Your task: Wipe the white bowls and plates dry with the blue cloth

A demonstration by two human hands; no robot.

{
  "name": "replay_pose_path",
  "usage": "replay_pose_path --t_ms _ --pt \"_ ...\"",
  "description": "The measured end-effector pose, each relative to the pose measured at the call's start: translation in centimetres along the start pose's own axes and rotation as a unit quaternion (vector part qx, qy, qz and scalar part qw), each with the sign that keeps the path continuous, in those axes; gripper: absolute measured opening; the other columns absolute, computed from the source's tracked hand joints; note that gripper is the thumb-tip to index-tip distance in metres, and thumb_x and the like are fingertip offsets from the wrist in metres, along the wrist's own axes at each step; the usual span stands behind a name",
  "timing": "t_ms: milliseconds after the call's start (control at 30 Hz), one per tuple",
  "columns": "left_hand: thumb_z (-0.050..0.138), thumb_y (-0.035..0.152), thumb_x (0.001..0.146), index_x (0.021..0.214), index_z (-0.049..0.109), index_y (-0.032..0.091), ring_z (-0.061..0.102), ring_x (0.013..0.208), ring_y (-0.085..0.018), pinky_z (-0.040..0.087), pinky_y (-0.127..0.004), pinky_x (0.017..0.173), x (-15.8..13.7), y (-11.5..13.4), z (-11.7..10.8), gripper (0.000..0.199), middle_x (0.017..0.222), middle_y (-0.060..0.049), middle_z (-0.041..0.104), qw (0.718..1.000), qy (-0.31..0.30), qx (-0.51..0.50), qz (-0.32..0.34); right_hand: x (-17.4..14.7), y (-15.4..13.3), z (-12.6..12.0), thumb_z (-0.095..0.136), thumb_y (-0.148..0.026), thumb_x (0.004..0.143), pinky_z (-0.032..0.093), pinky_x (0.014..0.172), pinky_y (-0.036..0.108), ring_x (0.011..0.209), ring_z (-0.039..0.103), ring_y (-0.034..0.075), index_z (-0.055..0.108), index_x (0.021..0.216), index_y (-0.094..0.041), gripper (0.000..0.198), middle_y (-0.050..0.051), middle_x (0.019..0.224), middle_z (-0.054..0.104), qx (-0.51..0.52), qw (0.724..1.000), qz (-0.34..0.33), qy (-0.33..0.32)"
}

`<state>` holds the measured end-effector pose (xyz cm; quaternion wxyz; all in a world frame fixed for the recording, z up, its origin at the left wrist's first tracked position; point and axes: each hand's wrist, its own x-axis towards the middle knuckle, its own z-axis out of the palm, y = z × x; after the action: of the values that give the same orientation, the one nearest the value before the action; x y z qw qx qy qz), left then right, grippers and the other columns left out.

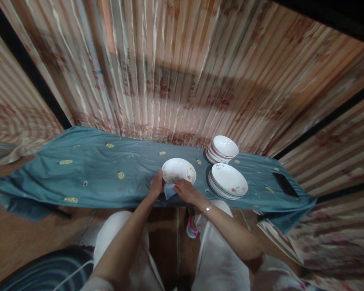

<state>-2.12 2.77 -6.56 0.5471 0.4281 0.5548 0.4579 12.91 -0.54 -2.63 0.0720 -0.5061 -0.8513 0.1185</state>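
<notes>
A white plate [177, 166] with a floral rim is tilted up at the table's front edge, in front of me. My left hand [156, 185] grips its left rim, fingers partly hidden behind it. At the plate's lower edge, my right hand [185, 190] is closed on a light blue cloth [170, 191], pressing it against the plate. Just to the right stands a stack of similar floral plates [229, 180]. Behind that stack is a pile of white bowls [225, 146] with reddish rims.
A teal tablecloth [100, 173] with yellow pineapple prints covers the long narrow table. A black phone [285, 185] lies near its right end. Pleated curtains [182, 81] hang close behind, between dark poles. A dark round object [45, 270] stands on the floor at lower left.
</notes>
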Motion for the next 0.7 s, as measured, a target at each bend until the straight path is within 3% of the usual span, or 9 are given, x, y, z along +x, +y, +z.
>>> replay_pose_path --t_ms 133,233,467,600,700 --pt "0.049 0.025 0.088 0.146 0.027 0.022 0.066 0.058 -0.019 0.055 -0.034 0.061 -0.5 0.5 0.3 0.062 0.057 0.002 0.063 0.993 -0.055 -0.045 -0.093 -1.5 1.6 -0.4 0.045 -0.017 0.093 0.040 0.100 0.033 0.110 0.058 0.021 0.062 0.115 -0.010 0.029 0.013 0.120 0.063 -0.017 1.000 -0.015 -0.013" --pt "0.046 0.017 0.089 0.149 0.013 0.023 0.068 0.059 -0.019 0.056 -0.035 0.064 -0.7 0.8 0.5 0.069 0.057 0.002 0.065 0.988 -0.081 -0.073 -0.110 -2.6 3.2 -0.6 0.044 -0.018 0.093 0.036 0.104 0.036 0.113 0.056 0.021 0.062 0.117 -0.012 0.030 0.013 0.123 0.062 -0.019 0.999 -0.025 -0.008" --pt "0.045 0.018 0.089 0.149 0.013 0.021 0.069 0.060 -0.020 0.057 -0.035 0.064 -0.6 0.6 0.4 0.069 0.056 0.001 0.066 0.990 -0.086 -0.066 -0.093 -3.2 5.8 -2.3 0.044 -0.020 0.093 0.040 0.095 0.033 0.110 0.054 0.020 0.067 0.107 -0.016 0.027 0.010 0.119 0.063 -0.063 0.998 0.017 0.004" --pt "0.044 0.018 0.089 0.149 0.014 0.021 0.069 0.060 -0.021 0.056 -0.036 0.064 -0.4 0.5 0.4 0.068 0.056 0.000 0.067 0.990 -0.087 -0.059 -0.093 -0.9 6.5 -2.3 0.048 -0.022 0.091 0.043 0.091 0.035 0.105 0.055 0.025 0.070 0.089 -0.015 0.023 0.011 0.109 0.066 -0.123 0.990 0.074 -0.012" --pt "0.045 0.020 0.088 0.149 0.012 0.020 0.069 0.061 -0.023 0.056 -0.036 0.062 -0.4 0.5 0.4 0.069 0.056 -0.001 0.066 0.991 -0.088 -0.043 -0.091 1.3 6.8 -1.5 0.048 -0.016 0.088 0.042 0.092 0.039 0.108 0.054 0.027 0.068 0.095 -0.012 0.021 0.015 0.114 0.063 -0.134 0.987 0.094 0.000"
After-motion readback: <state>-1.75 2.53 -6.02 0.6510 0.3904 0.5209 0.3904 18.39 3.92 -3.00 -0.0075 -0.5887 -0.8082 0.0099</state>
